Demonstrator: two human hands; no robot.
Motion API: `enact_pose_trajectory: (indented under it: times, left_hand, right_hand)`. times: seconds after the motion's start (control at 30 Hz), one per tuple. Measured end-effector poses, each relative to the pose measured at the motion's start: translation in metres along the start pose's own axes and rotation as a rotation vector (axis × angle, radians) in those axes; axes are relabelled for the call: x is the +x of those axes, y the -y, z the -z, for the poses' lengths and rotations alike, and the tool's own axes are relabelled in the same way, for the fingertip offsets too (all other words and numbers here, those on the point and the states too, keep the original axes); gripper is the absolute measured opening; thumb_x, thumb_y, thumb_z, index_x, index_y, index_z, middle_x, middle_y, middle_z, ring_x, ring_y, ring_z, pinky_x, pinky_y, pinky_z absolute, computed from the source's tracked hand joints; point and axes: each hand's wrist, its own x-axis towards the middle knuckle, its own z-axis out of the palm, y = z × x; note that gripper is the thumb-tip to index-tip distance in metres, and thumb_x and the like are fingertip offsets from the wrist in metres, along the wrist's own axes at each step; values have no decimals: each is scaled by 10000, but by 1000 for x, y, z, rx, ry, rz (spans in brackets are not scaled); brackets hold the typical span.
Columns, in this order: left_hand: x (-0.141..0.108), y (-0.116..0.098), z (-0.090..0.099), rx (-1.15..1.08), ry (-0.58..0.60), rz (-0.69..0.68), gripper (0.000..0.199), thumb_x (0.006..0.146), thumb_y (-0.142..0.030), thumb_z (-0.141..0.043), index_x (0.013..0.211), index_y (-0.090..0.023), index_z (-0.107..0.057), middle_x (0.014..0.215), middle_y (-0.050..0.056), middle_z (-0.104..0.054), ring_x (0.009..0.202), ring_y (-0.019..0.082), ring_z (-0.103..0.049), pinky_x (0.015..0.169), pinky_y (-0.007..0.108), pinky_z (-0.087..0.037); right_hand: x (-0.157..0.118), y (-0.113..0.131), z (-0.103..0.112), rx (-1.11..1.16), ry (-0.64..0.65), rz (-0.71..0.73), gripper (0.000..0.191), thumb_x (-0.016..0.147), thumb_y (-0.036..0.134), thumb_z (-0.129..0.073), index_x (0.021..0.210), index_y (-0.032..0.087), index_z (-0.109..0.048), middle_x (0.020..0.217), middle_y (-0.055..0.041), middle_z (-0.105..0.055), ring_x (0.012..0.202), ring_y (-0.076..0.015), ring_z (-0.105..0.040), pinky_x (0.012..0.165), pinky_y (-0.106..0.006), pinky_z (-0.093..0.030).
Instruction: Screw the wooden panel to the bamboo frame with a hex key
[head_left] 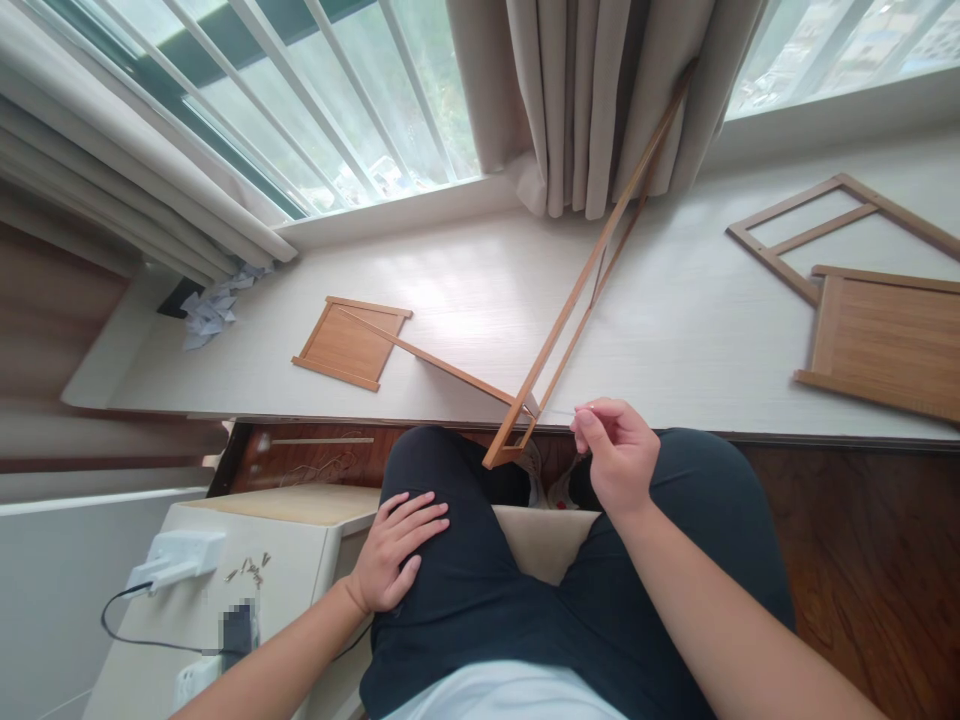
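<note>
While the left hand (388, 560) is laid on the thigh (472, 560), fingers slightly apart, a thin rod (562, 411) is pinched in the right hand (619, 450) near the wooden frame (571, 305), which is positioned obliquely across the table (457, 290) edge

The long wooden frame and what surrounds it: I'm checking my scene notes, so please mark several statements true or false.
1. The left hand rests on the left thigh. True.
2. The right hand lies flat on the white ledge. False: it is raised, fingertips pinching a thin item.
3. The long wooden frame slants up to the curtain. True.
4. Small metal pieces lie on the white cabinet. True.
5. The crumpled papers are on the floor. False: they lie at the ledge's left end.
</note>
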Motion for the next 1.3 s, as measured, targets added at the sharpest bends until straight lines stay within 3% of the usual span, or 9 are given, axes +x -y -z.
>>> enact_pose_trajectory:
  times: [0.13, 0.33, 0.47, 0.57, 0.7, 0.83, 0.93, 1.17, 1.3]
  left_hand:
    - [1, -2, 1, -4, 9, 12, 526, 968, -313, -411, 1456, -286, -607, 1520, 43, -615, 1484, 268, -479, 1236, 492, -263]
    - [2, -7, 0, -41, -30, 76, 490, 971, -270, -442, 1416, -287, -646, 1482, 42, -647, 1449, 254, -524, 1235, 478, -287]
    - [5, -23, -2, -154, -116, 232, 353, 1026, -255, -460, 1227, -302, -748, 1325, 34, -745, 1354, 242, -607, 1212, 476, -325]
    - [9, -55, -3, -398, -282, 390, 259, 1041, -353, -536, 1102, -280, -776, 1146, 43, -794, 1152, 232, -704, 1122, 436, -432]
    - [10, -113, -3, -889, -446, 508, 325, 961, -479, -694, 1174, -240, -755, 1023, 55, -783, 908, 194, -716, 851, 313, -548]
    - [-1, -145, -1, -972, -537, 556, 299, 885, -467, -797, 1050, -218, -794, 930, 46, -779, 865, 183, -692, 810, 286, -510]
    - [-17, -147, 3, -871, -534, 575, 219, 904, -428, -780, 900, -212, -817, 839, 44, -762, 831, 176, -662, 786, 282, -474]
    - [-44, -139, 0, -781, -591, 537, 197, 936, -390, -738, 872, -215, -801, 819, 33, -743, 786, 162, -646, 767, 280, -463]
    - [-80, -109, -2, -534, -617, 804, 174, 943, -306, -695, 796, -235, -754, 828, 32, -734, 788, 179, -657, 755, 301, -468]
  right_hand:
    - [13, -12, 1, 167, -112, -197, 275, 864, 410, -812, 843, 199, -637, 640, 36, -639, 446, -85, -492, 431, -220, -389]
    - [-2, -3, 7, 155, -101, -96, 264, 849, 360, -826, 794, 205, -621, 613, 42, -599, 474, -95, -495, 464, -228, -406]
    - [-44, 23, 9, 12, 78, 67, 97, 905, 260, -775, 840, 215, -720, 710, -4, -645, 561, -124, -550, 501, -252, -446]
    - [-83, 41, 3, -94, 260, 121, 37, 907, 196, -757, 892, 228, -768, 804, -52, -715, 671, -174, -648, 556, -277, -515]
    - [-128, 54, -11, -133, 522, 97, 93, 899, 158, -748, 910, 244, -782, 815, -63, -748, 728, -209, -707, 623, -293, -579]
    - [-149, 58, -20, -161, 692, -4, 54, 888, 203, -770, 888, 251, -794, 811, -59, -761, 639, -190, -694, 584, -269, -586]
    - [-150, 59, -27, -187, 805, -62, 63, 897, 262, -764, 853, 238, -802, 818, -76, -767, 578, -176, -666, 532, -253, -569]
    - [-165, 46, -55, -241, 993, -174, 152, 888, 376, -772, 865, 232, -812, 815, -80, -756, 623, -189, -686, 597, -258, -599]
    - [-173, 26, -64, -332, 1000, -346, 368, 854, 501, -785, 1127, 254, -795, 892, -82, -769, 679, -215, -702, 576, -274, -594]
